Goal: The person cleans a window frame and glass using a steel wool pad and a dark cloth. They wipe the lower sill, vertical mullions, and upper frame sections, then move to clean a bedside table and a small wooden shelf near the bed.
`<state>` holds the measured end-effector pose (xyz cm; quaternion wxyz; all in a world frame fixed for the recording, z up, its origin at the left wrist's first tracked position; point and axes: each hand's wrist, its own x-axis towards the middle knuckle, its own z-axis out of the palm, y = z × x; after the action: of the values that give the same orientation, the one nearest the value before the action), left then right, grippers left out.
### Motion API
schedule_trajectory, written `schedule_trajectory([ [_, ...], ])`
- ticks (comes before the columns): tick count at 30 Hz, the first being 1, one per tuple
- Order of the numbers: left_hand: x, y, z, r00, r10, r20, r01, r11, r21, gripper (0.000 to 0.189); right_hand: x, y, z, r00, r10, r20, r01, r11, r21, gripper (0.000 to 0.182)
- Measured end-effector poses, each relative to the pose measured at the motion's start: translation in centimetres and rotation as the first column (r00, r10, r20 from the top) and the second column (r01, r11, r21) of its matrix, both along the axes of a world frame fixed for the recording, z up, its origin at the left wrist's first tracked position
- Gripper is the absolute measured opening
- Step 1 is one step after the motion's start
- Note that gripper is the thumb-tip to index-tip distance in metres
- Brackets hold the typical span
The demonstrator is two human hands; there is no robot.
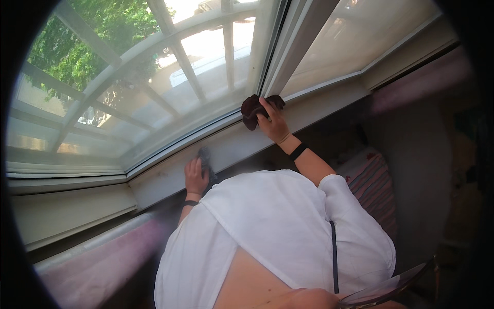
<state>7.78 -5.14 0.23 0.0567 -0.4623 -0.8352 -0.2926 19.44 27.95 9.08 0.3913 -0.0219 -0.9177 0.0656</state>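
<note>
A dark maroon cloth point(252, 110) is bunched under my right hand point(274, 123), which presses it against the bottom of the white window frame point(287, 50), where the upright meets the sill. Farther left, my left hand point(196, 177) rests on the white window sill point(239, 145). It holds a crumpled, greyish see-through piece point(204, 156), perhaps plastic film, whose exact kind I cannot tell. Above both hands stands the window glass point(154, 96), dusty and hazy in places. Dark marks show along the sill near the frame.
Curved security bars point(127, 58) stand outside the glass, with a leafy tree point(112, 23) beyond. A pinkish curtain or fabric point(104, 255) hangs at the lower left. Right of my arm is a striped cushion or cloth point(372, 189). Glasses point(389, 282) show at the lower right.
</note>
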Motion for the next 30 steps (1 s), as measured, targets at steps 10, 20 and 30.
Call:
schedule_trajectory([
  [10,0.6,0.8,0.3,0.993,0.115,0.033,-0.111,0.987,-0.116,0.049,4.0,-2.5,-4.0,0.952,0.008,0.305,0.127,0.898,-0.420,0.036],
  [20,3.0,3.8,1.7,0.948,0.318,-0.012,-0.306,0.901,-0.308,0.047,12.8,20.0,-6.7,0.574,-0.746,0.339,0.812,0.466,-0.350,0.027],
  [30,3.4,6.4,2.3,0.902,0.431,0.031,-0.383,0.831,-0.403,0.048,3.6,7.0,-5.5,0.997,0.069,0.031,-0.066,0.994,-0.088,0.019],
])
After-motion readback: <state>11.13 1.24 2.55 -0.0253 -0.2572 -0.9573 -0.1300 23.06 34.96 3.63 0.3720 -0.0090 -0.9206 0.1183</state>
